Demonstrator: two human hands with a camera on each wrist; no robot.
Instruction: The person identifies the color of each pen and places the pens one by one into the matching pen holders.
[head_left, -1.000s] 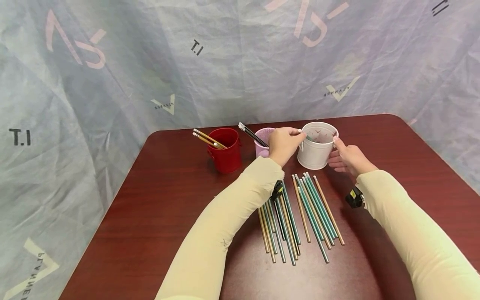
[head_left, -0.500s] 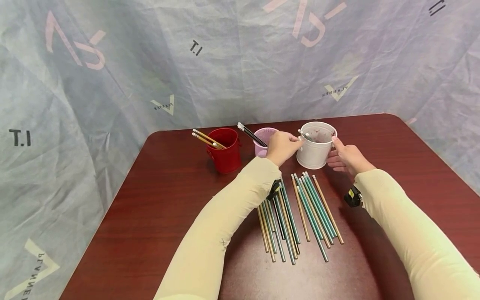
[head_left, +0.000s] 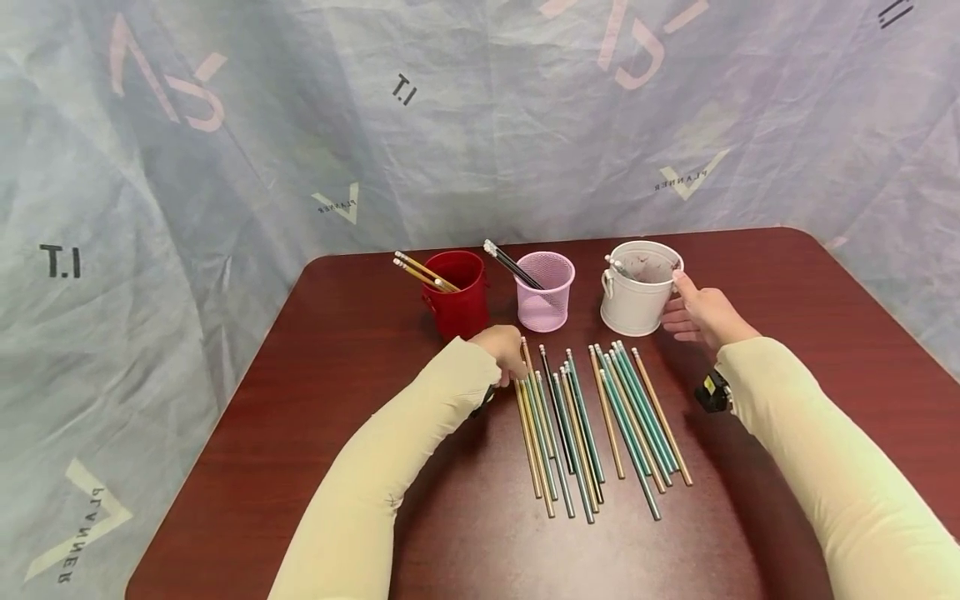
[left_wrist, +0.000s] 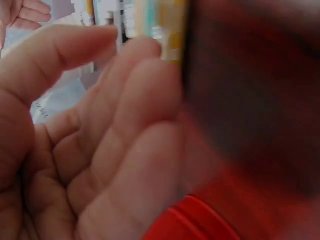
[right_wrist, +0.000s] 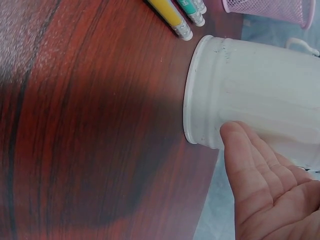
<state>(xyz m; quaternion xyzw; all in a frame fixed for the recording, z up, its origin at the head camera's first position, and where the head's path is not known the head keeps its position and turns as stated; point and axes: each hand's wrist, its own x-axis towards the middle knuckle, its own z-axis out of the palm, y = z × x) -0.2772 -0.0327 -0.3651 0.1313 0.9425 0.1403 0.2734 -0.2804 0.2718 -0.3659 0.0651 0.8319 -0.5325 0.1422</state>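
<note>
My left hand [head_left: 501,350] is low over the left end of a row of pencils [head_left: 566,433], fingers bent downward near the eraser ends. In the left wrist view its fingers [left_wrist: 145,100] are loosely curled, the thumb apart from the palm, and nothing shows between them. My right hand [head_left: 708,317] is at the right side of a white bucket [head_left: 637,310], thumb at the rim and fingers extended along the outer wall. A few white-tipped pencils [head_left: 617,267] lean inside that bucket. Gold and green pencils [head_left: 637,417] lie in a second group in front of it.
A red bucket [head_left: 461,312] at the back left holds several yellow pencils [head_left: 420,275]. Between the buckets stands a pink mesh cup [head_left: 543,310] with black pencils [head_left: 513,265]. A grey printed curtain [head_left: 450,167] hangs behind the dark red-brown table [head_left: 315,367].
My left hand has left the white bucket's rim, where it released a green pencil inside, and moved left and down to the pencils. My right hand stays at the bucket.
</note>
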